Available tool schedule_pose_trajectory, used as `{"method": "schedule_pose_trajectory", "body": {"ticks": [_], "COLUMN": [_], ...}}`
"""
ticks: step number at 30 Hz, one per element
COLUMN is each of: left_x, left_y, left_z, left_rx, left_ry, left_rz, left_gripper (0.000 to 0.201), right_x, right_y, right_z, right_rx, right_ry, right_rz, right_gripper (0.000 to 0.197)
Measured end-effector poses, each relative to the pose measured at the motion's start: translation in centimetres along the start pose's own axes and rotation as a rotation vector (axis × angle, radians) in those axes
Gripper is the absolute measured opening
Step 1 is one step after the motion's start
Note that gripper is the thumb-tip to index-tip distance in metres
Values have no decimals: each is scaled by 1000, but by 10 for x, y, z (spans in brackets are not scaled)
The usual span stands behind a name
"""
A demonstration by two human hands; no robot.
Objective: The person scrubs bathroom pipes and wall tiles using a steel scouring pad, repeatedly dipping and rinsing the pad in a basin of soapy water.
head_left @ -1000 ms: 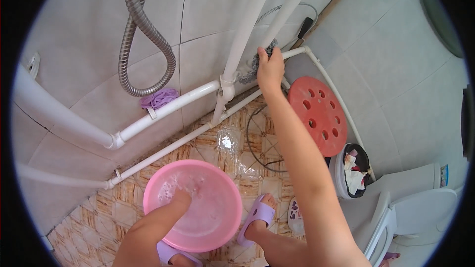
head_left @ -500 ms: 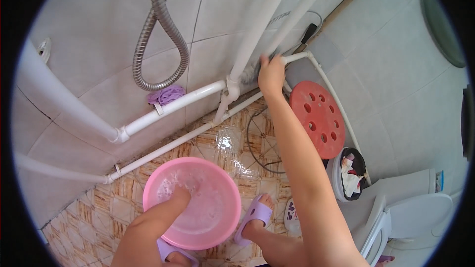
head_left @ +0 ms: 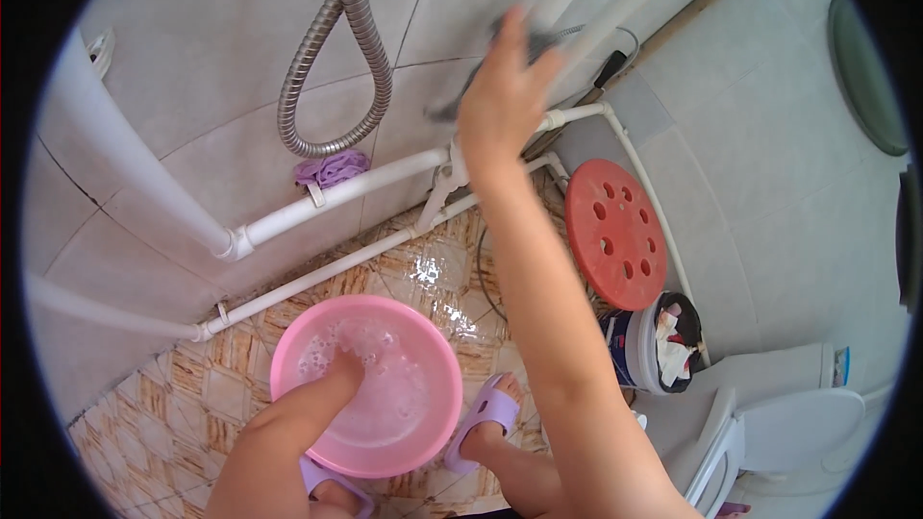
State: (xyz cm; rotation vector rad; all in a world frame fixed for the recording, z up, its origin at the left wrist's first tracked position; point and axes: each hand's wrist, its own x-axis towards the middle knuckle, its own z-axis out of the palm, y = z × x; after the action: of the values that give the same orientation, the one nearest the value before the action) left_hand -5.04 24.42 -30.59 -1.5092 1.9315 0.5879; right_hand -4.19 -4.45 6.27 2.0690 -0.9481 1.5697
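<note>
My left hand point(head_left: 348, 363) reaches into a pink basin point(head_left: 446, 402) of cloudy, soapy water on the floor. The wrist shows at the surface, but the fingers are hidden under the suds. My right hand point(head_left: 502, 111) is raised in front of the white wall pipes point(head_left: 336, 194), smeared by motion. A dark grey, cloth-like thing point(head_left: 544, 42) shows behind its fingers and seems to be held there, its exact kind too blurred to tell.
A looped metal shower hose point(head_left: 288, 101) hangs above a purple mesh puff point(head_left: 332, 169) on the pipe. At right stand a red stool top with holes point(head_left: 617, 231), a bin with litter point(head_left: 663, 346) and a toilet point(head_left: 803, 428). The patterned tile floor point(head_left: 418, 264) is wet.
My right hand has risen and moved left with the grey thing, away from the pipe joint. Its fingers look more spread. My left hand stays in the basin; the view has shifted slightly.
</note>
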Motion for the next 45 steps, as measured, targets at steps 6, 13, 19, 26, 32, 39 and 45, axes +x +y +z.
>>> {"method": "schedule_pose_trajectory", "body": {"ticks": [6, 13, 19, 26, 32, 39, 45], "left_x": [25, 8, 35, -2, 1, 13, 15], "left_y": [2, -2, 2, -3, -3, 1, -2], "left_z": [27, 8, 49, 4, 2, 23, 11], "left_rx": [-10, -34, -108, -11, -28, 1, -169], "left_ry": [291, 87, 242, 64, 99, 125, 176], "left_rz": [-89, -16, -80, 38, 35, 11, -13], "left_gripper": [42, 34, 34, 34, 34, 33, 34], "right_x": [4, 101, -38, 173, 33, 167, 132], "right_y": [23, 12, 28, -6, 16, 11, -12], "right_z": [-6, -16, -16, -47, -17, -39, -34], "right_rx": [323, 336, 186, 347, 226, 124, 146], "right_ry": [91, 114, -463, -30, -234, -1, 13], "right_rz": [35, 77, 240, 253, 265, 43, 229], "right_gripper": [43, 28, 27, 25, 25, 40, 30]}}
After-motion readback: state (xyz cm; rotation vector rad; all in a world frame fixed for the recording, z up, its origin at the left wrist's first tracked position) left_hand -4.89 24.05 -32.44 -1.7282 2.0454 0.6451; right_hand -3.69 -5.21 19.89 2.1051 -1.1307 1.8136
